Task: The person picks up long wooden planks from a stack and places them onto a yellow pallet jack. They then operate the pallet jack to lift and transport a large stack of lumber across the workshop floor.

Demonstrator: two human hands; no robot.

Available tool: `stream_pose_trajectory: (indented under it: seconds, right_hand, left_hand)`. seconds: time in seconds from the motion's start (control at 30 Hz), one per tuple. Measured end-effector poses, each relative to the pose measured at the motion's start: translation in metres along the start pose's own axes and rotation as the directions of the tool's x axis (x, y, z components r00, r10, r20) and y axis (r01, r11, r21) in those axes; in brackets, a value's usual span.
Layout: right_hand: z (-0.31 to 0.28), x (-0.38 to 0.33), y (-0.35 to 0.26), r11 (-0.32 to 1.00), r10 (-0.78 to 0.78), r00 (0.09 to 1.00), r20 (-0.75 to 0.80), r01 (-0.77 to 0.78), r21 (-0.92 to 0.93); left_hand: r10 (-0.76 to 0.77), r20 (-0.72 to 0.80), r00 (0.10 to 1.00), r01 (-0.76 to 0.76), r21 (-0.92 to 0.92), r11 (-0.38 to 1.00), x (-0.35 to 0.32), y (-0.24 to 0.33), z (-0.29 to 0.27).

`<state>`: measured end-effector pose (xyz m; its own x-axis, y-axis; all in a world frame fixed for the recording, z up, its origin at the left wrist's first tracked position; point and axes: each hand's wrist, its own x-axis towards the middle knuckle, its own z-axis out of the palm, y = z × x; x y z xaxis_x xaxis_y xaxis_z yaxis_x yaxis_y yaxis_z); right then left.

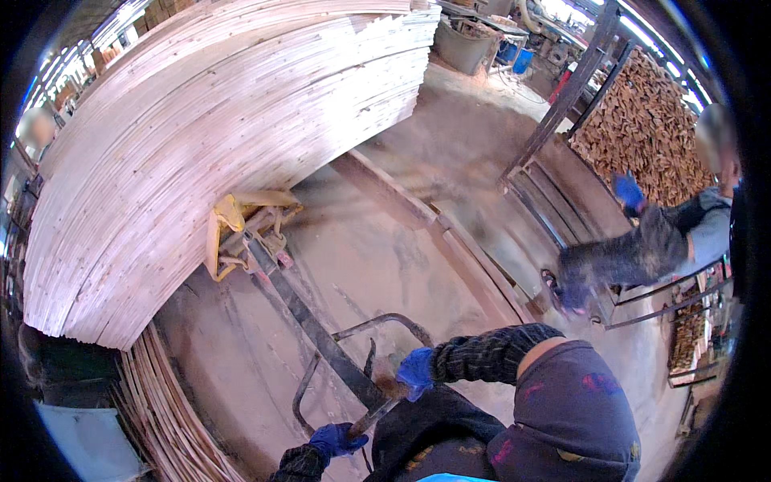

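Both my hands wear blue gloves and grip the handle of a pallet jack (309, 317). My left hand (337, 440) is closed round the lower left end of the crossbar. My right hand (415, 373) is wrapped round its other end, nearer the middle of the view. From the grips a dark shaft slants up and left to the jack's yellow body (227, 215). Right behind that body rises a tall stack of pale wood sheets (233, 112). The jack's forks are hidden by the stack.
Long thin wood strips (165, 402) lie at lower left. A beam (385, 189) runs across the dusty floor. On the right, a person with a blue glove (629, 193) is beside metal racks (550, 209). Behind stands a pile of cut wood (638, 132); a large tub (466, 50) is farther back.
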<state>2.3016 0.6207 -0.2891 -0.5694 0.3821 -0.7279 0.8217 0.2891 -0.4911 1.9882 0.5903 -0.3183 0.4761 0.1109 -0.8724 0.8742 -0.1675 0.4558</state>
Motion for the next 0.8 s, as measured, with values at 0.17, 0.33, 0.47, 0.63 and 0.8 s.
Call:
stream_pose_trajectory:
  seconds: [0.17,0.33,0.47,0.63,0.8]
  right_hand:
    - [0.047,0.031,0.022,0.997,0.079,0.995,-0.067,-0.081,-0.021]
    - [0.095,0.057,0.040,0.993,0.083,0.996,-0.038,-0.086,-0.078]
    - [0.135,0.095,0.064,0.980,0.197,0.979,-0.048,-0.197,0.012]
    - [0.128,0.094,0.062,0.971,0.232,0.972,0.025,-0.233,0.043]
    - [0.094,0.061,0.049,0.994,0.066,0.992,-0.107,-0.074,-0.078]
  left_hand:
    - [0.075,-0.216,0.973,-0.054,0.100,0.994,0.039,-0.014,0.036]
    - [0.106,-0.264,0.959,-0.070,0.143,0.987,0.100,-0.036,0.086]
    - [0.086,-0.298,0.951,-0.029,0.190,0.981,0.151,-0.053,0.110]
    - [-0.053,-0.197,0.979,0.080,0.134,0.988,0.148,-0.050,0.104]
    - [-0.108,-0.225,0.968,0.139,0.128,0.982,0.071,-0.015,0.061]
